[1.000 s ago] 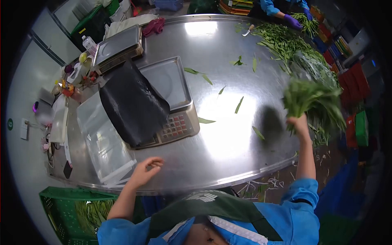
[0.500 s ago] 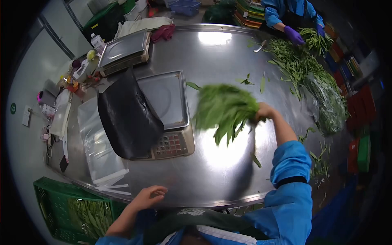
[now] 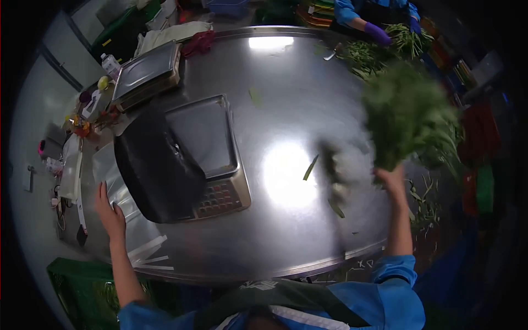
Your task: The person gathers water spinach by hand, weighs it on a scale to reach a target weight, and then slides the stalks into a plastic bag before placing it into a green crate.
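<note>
My right hand [image 3: 394, 182] grips a bunch of leafy greens [image 3: 404, 118] by its stems, the leaves pointing up and away from me. Motion smears the bunch, and it overlaps the heap of greens at the table's right side. My left hand [image 3: 111, 217] is open, thumb and fingers apart, over the stack of clear plastic bags [image 3: 147, 234] on the left. Just right of that hand, a bent black sheet [image 3: 157, 179] covers part of a scale [image 3: 221, 199] with a metal pan. A loose leaf [image 3: 311, 167] lies on the steel table [image 3: 264, 242].
A second scale [image 3: 147, 71] stands at the back left, with a bottle [image 3: 110, 65] beside it. Across the table, a co-worker's purple-gloved hand [image 3: 378, 34] is at more greens, near a knife [image 3: 332, 53]. A green crate [image 3: 77, 269] sits below the left edge.
My right hand has swung the greens from the middle of the table to the right. My left hand has moved from the front edge to the plastic bags, and the view has shifted slightly.
</note>
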A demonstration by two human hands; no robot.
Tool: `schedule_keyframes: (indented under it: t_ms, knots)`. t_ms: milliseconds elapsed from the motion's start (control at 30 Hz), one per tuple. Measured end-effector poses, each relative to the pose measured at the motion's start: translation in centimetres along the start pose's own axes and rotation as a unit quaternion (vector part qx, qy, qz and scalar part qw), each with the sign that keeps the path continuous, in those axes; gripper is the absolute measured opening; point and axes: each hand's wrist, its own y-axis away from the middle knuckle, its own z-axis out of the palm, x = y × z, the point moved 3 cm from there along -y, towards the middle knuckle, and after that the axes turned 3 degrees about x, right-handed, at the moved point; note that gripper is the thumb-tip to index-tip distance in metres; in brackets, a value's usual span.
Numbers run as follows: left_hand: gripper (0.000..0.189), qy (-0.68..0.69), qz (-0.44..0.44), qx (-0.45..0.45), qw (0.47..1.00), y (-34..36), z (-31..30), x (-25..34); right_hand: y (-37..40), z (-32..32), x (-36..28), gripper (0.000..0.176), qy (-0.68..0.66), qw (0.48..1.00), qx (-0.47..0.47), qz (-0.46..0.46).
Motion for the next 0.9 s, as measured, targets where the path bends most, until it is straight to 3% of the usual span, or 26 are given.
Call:
schedule_keyframes:
  t_ms: [33, 100, 133, 200, 267, 300, 333, 367, 400, 433, 467, 500, 567, 600, 633, 667, 700, 767, 800, 833, 867, 900]
  knots:
    - [0.055, -0.107, 0.081, -0.046, 0.99, -2.2, 0.7, 2.1, 3.8, 6.8, -2.7, 0.032, 0.137, 0.979, -0.11, -0.102]
    - [0.05, -0.116, 0.148, -0.054, 0.981, -3.6, 2.1, 3.7, 3.7, 12.9, 2.6, 0.034, 0.058, 0.944, -0.325, 0.003]
    - [0.045, -0.129, 0.206, -0.06, 0.968, -3.9, 2.8, 4.1, 4.2, 14.4, 5.5, 0.037, 0.064, 0.924, -0.376, 0.024]
    - [0.035, -0.084, 0.249, -0.108, 0.959, -4.2, 4.4, 2.4, 6.4, 12.0, 6.8, 0.042, 0.088, 0.914, -0.388, 0.081]
    - [0.024, -0.037, 0.278, -0.153, 0.948, -4.4, 4.8, 2.6, 6.8, 4.2, 11.1, 0.043, 0.044, 0.943, -0.308, 0.12]
    - [0.016, -0.007, 0.291, -0.128, 0.948, -4.3, 4.0, 4.1, 7.0, -1.2, 12.4, 0.044, 0.146, 0.94, -0.265, 0.156]
    - [0.008, 0.023, 0.303, -0.104, 0.947, -4.2, 3.2, 5.4, 7.7, -7.1, 13.7, 0.046, 0.07, 0.953, -0.178, 0.234]
    - [0.014, 0.048, 0.318, -0.096, 0.942, -4.1, 2.8, 6.2, 7.4, -13.9, 16.2, 0.044, 0.177, 0.95, -0.084, 0.243]
    - [0.014, 0.052, 0.318, -0.096, 0.942, -3.8, 2.6, 6.8, 7.4, -20.4, 17.6, 0.039, 0.27, 0.945, 0.047, 0.178]
    - [0.017, 0.084, 0.307, -0.108, 0.942, -3.5, 2.5, 7.4, 8.3, -23.9, 15.1, 0.032, 0.327, 0.921, 0.137, 0.162]
    - [0.02, 0.116, 0.295, -0.118, 0.941, -3.2, 2.5, 8.0, 8.9, -27.1, 14.6, 0.027, 0.235, 0.933, 0.223, 0.157]
    - [0.031, 0.136, 0.309, -0.132, 0.932, -3.0, 2.4, 8.7, 9.6, -27.7, 11.9, 0.026, 0.221, 0.934, 0.257, 0.115]
    - [0.033, 0.123, 0.301, -0.108, 0.939, -2.9, 1.4, 11.5, 11.2, -25.9, 7.3, 0.024, 0.206, 0.931, 0.293, 0.075]
    - [0.035, 0.108, 0.293, -0.084, 0.946, -2.6, 0.8, 13.3, 12.0, -23.9, 5.4, 0.019, 0.109, 0.934, 0.339, -0.016]
    - [0.036, 0.21, 0.255, -0.076, 0.941, -2.2, 0.1, 15.5, 12.3, -22.8, 4.4, 0.015, 0.006, 0.919, 0.38, -0.106]
    - [0.037, 0.308, 0.217, -0.076, 0.923, -1.4, -0.8, 17.9, 11.5, -22.1, 6.4, 0.013, -0.042, 0.942, 0.33, -0.053]
    - [0.034, 0.391, 0.228, -0.158, 0.878, 0.6, 0.2, 20.9, 10.3, -21.1, 9.0, 0.012, -0.09, 0.957, 0.276, -0.001]
    - [0.036, 0.484, 0.208, -0.415, 0.742, 6.5, 5.1, 29.0, 8.6, -15.4, 10.5, 0.01, -0.342, 0.92, 0.141, 0.131]
    - [0.042, 0.489, 0.205, -0.458, 0.714, 8.7, 8.4, 33.2, 8.5, -13.2, 9.3, 0.011, -0.403, 0.895, 0.139, 0.131]
    - [0.047, 0.48, 0.168, -0.45, 0.734, 10.2, 12.9, 36.3, 9.1, -11.5, 7.5, 0.014, -0.512, 0.842, 0.105, 0.133]
    - [0.052, 0.428, 0.12, -0.419, 0.792, 10.4, 16.1, 38.4, 10.0, -11.6, 7.4, 0.014, -0.515, 0.839, 0.111, 0.134]
    - [0.056, 0.414, 0.103, -0.4, 0.811, 9.3, 17.4, 39.9, 11.0, -11.5, 7.4, 0.016, -0.563, 0.811, 0.076, 0.14]
